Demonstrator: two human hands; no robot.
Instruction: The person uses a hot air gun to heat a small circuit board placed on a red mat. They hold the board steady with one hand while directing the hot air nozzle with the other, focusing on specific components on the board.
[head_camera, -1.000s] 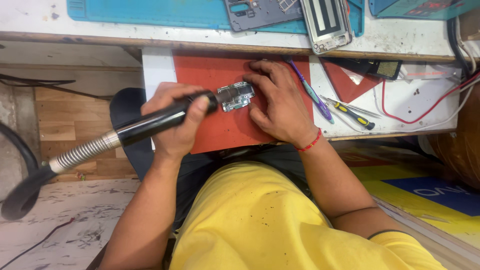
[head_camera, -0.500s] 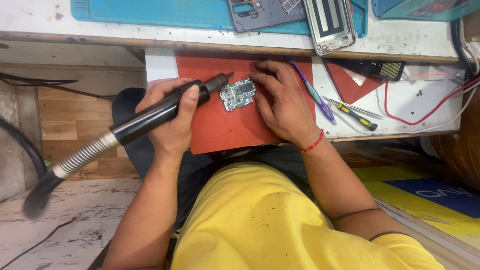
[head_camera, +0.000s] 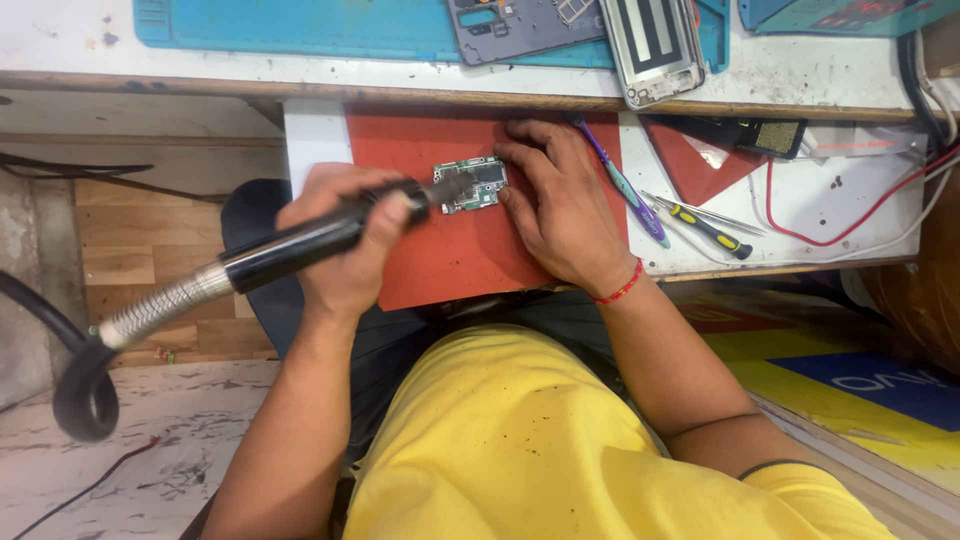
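Left hand (head_camera: 350, 250) fisted in a closed grip, forearm angled upward; right hand (head_camera: 560, 205) lies flat, fingers spread forward.

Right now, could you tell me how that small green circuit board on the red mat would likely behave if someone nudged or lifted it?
The circuit board looks thin and flat, so it is probably light and stiff. It lies flat on the red mat, so it should slide, not roll. Its tiny exposed parts suggest it is fragile; the right hand touches its edge.

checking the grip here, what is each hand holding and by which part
The left hand grips the black hot-air wand around its handle. The right hand holds nothing; its fingers steady the circuit board.
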